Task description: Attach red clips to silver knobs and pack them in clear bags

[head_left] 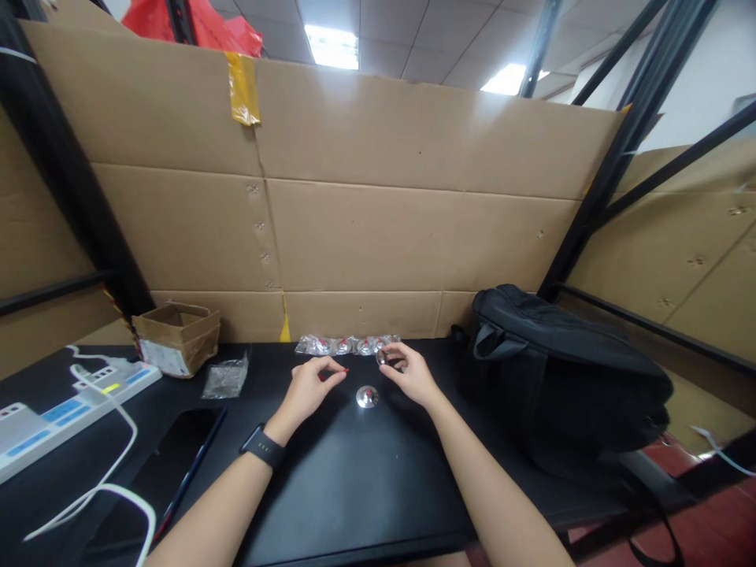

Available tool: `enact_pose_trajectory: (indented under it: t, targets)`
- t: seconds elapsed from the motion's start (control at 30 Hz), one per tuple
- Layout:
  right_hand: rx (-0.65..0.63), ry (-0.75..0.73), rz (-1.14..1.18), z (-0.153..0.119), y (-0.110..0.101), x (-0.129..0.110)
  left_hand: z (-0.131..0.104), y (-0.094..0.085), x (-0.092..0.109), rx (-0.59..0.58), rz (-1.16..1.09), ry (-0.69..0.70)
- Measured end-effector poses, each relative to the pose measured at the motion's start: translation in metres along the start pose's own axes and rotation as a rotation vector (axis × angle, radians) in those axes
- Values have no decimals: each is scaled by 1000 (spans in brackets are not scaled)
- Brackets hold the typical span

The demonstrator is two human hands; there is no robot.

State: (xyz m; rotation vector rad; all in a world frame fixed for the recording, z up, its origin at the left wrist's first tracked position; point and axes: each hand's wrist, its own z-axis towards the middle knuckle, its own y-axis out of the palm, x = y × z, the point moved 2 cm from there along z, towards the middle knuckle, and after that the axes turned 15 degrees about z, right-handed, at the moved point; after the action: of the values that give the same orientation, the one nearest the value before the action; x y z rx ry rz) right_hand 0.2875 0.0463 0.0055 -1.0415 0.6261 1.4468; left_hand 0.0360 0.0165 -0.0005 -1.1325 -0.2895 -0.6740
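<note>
My left hand (311, 390) is closed in a pinch on a small red piece (346, 370), too small to name more exactly. My right hand (412, 373) grips a small shiny metal part (382, 358) between thumb and fingers; its far side is hidden. On the black table between both hands lies a round silver disc with a red centre (367, 397), touched by neither hand. Behind the hands, several similar discs in clear plastic wrap (342, 346) lie in a row along the cardboard wall.
A black bag (567, 378) stands at the right. To the left are an open cardboard box (180, 335), a clear plastic bag (227, 378), a dark phone (177, 453) and a white power strip (71, 413) with looping white cables. Cardboard (366, 236) walls off the back.
</note>
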Motion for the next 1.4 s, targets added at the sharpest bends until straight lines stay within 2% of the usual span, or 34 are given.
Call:
enact_pose_trajectory:
  t: [0.17, 0.37, 0.57, 0.9, 1.07, 1.2, 1.4]
  targets:
    - [-77, -65, 129, -9, 32, -16, 0, 14, 4, -49, -198, -54]
    - [-137, -67, 225, -14, 48, -20, 1, 18, 7, 12, -237, 0]
    - [-128, -49, 272, -14, 52, -16, 0, 18, 11, 41, -142, 48]
    - [-146, -21, 312, -14, 52, -17, -1, 24, 3, 58, -68, -1]
    - [-120, 13, 324, -14, 52, -13, -4, 19, 13, 120, 93, -11]
    - [-92, 61, 422, -13, 55, -7, -8, 14, 22, 181, 197, 8]
    - [13, 148, 517, -13, 61, 1, -12, 12, 33, 250, 337, 78]
